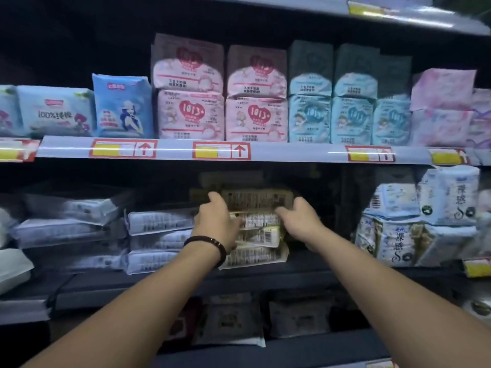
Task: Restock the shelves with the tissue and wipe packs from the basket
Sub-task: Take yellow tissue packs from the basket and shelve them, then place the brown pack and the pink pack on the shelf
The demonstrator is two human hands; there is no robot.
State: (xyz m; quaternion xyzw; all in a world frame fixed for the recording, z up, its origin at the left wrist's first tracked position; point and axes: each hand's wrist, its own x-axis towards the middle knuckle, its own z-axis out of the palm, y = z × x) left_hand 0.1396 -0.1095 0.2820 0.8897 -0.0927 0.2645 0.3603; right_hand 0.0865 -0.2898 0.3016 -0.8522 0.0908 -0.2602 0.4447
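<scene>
My left hand point(216, 221) and right hand point(299, 220) bracket the yellow pack stack point(259, 236) on the middle shelf point(318, 272), fingers bent — gripping or only touching, I cannot tell — best squared with even pressure.

**Middle shelf, stack between my hands**

The stack of packs point(256, 231) lies flat on the middle shelf point(318, 265), straight ahead of me. My left hand point(216, 221) is at its left end and my right hand point(299, 219) at its right end. The flat stacks point(159, 235) lie just left of it, and the upright packs point(414, 232) stand well to the right. Above, on the upper shelf point(292, 152), a row of packs point(256, 118) stands two tiers high. The lower packs point(231, 320) lie beneath.
</scene>
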